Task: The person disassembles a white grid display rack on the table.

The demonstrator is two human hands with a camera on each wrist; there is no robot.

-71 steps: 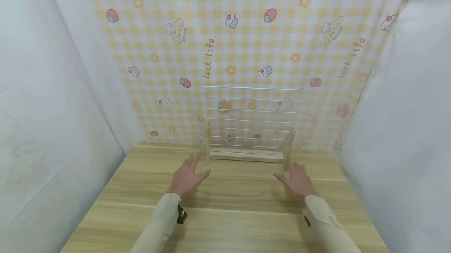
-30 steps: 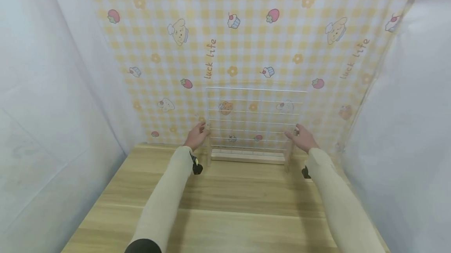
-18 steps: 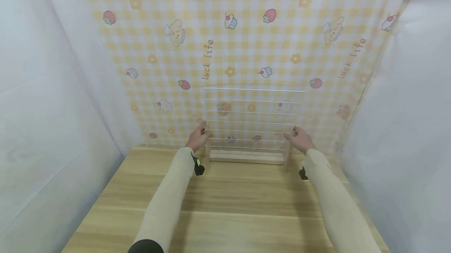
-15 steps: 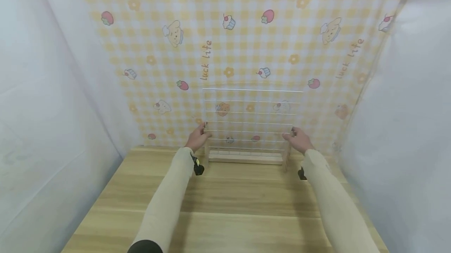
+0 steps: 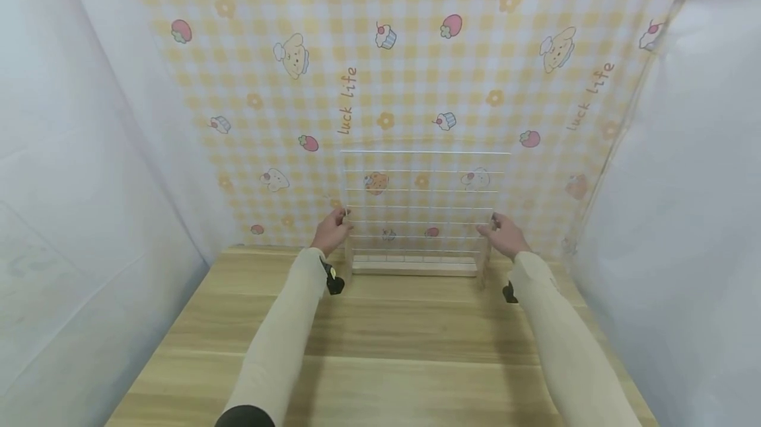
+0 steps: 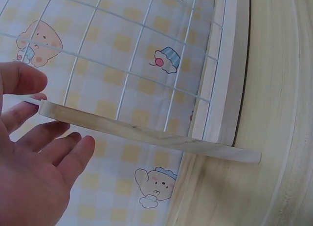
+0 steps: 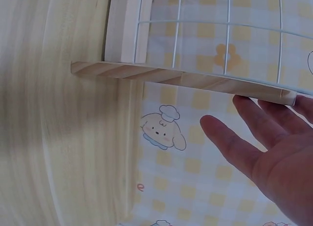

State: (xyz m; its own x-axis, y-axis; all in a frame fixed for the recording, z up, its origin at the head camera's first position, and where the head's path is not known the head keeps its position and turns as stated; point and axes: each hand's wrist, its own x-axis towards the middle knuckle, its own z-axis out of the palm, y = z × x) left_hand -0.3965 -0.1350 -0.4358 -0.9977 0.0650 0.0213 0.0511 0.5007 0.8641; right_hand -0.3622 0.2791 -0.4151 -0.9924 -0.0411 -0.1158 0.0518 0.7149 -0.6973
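Observation:
A white wire grid rack (image 5: 427, 151) stands upright at the back of the table, its lower part set in a pale wooden stand (image 5: 415, 269). My left hand (image 5: 329, 234) holds the upper end of the left wooden upright (image 6: 128, 129); in the left wrist view the thumb is on the grid side, and the fingers reach past the end. On the opposite side, my right hand (image 5: 507, 235) holds the right upright (image 7: 183, 79) near its top. Its fingertips touch the outer face, while the thumb lies mostly outside the right wrist view. The stand's base rests on the table.
A wood-grain table (image 5: 410, 328) stretches toward me. Behind the rack hangs a yellow checked cloth (image 5: 410, 70) with cartoon prints. White sheets wall in the left side (image 5: 89, 215) and the right side (image 5: 672, 215).
Both hands have risen from just above the table in front of the rack to the tops of its uprights. Over the last half second they stay there, and the rack stands in place.

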